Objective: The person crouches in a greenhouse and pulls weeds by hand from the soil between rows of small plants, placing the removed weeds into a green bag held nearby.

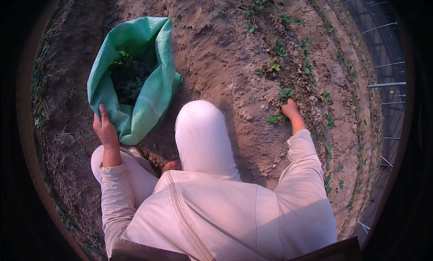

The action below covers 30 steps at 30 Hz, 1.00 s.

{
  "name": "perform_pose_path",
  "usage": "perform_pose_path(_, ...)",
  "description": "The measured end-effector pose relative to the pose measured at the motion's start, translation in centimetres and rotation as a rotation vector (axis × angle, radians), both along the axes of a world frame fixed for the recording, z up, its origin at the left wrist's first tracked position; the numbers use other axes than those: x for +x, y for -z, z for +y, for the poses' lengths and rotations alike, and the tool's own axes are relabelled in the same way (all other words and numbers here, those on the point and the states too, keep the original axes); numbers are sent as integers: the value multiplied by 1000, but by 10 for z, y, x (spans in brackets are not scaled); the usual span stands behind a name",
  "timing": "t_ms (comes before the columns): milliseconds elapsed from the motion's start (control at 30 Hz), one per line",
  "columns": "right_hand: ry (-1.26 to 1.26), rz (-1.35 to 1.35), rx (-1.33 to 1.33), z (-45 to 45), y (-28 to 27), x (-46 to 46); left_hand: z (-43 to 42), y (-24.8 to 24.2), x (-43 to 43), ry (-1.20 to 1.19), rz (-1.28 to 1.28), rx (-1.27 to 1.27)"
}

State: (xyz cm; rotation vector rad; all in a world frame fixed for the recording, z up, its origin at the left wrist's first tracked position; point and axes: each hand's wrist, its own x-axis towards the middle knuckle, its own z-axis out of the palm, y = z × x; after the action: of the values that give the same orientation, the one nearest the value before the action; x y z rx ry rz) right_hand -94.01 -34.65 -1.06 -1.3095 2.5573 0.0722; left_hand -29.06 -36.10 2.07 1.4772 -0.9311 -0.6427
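A green woven sack (149,107) stands with its mouth wide on the soil at the left, and green leafy plants (130,80) lie inside it. My left hand (106,127) grips the sack's near left rim, with the thumb over the edge. Over on the right, my right hand (291,109) reaches down to a small leafy plant in the soil bed. One of its leaves (286,93) shows just above the fingers, and more green leaves (274,118) show at their left. The fingers are curled at the plant's stems; the fingertips are partly hidden.
Rows of small leafy plants (280,48) run along the raised soil bed (216,58) ahead and at the right. My bent knee (203,136) rises between the sack and the bed. Dark sheeting with metal rods (387,85) borders the far right.
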Motion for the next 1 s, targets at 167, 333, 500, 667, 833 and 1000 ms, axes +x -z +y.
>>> perform_pose_path(167,-20,-39,81,-7,-6,-3,-2,1,-1,-1,-25,35)
perform_pose_path(333,-108,35,246,-16,-22,7,-1,1,-4,-12,-33,26)
perform_pose_path(500,-113,97,340,-21,-30,20,-1,0,-4,-13,-50,35)
perform_pose_path(667,-105,160,184,-27,-84,39,-1,0,-2,-5,-92,57)
perform_pose_path(833,-267,-653,-1075,-41,-152,150,-3,4,-8,25,-35,-27)
perform_pose_path(1000,-509,-1087,-923,-60,-158,336,-2,-2,-15,-10,-83,-49)
